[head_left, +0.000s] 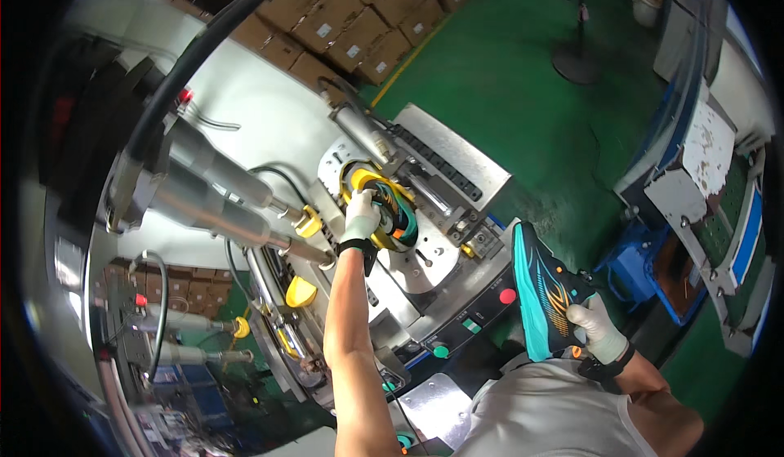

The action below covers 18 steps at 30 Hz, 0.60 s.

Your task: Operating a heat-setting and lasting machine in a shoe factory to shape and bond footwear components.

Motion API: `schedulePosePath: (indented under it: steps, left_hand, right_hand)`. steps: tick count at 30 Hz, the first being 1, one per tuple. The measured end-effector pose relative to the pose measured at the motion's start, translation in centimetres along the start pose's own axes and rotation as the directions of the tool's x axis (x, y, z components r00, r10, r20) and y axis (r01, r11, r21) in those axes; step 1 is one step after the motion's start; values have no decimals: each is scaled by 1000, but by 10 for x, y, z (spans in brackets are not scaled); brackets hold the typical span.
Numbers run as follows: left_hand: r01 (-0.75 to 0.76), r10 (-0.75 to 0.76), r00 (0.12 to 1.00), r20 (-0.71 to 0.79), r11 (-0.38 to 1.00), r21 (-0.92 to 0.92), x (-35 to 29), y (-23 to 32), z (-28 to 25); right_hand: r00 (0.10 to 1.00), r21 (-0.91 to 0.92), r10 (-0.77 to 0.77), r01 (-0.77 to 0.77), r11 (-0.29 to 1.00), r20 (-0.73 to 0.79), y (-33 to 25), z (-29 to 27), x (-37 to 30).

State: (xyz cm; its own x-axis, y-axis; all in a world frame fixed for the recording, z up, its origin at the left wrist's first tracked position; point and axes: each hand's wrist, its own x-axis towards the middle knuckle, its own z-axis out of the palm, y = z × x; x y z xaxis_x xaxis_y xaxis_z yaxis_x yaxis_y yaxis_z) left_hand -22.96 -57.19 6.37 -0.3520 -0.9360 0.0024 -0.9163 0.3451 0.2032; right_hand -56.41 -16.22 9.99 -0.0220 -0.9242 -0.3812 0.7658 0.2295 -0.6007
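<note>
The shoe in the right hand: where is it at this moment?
In the head view, the shoe is right of centre, its turquoise sole just right of the red button on the control panel.

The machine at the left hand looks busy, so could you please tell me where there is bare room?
Green floor shows bare between the stacked cartons and the round stand base. The silver plate between the left forearm and grey shirt also looks free. It is crowded around the left hand, with a shoe, yellow pads and metal cylinders.
</note>
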Motion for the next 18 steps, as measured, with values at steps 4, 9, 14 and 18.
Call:
schedulePosePath:
  steps: [4,9,14,18]
  left_hand:
    - [-116,83,983,-166,972,-203,-56,21,-59]
    - [-237,133,912,-389,943,-233,-205,50,-121]
    - [-108,54,989,-134,894,-436,-365,46,-114]
    - [68,-36,997,70,849,-524,-475,43,-59]
  right_hand:
    - [1000,-173,5,-4,985,2,11,15,20]
    - [968,-365,-113,190,911,224,7,103,76]
    - [942,-538,156,30,843,298,26,190,233]
    - [974,-916,101,154,372,205,73,235,346]
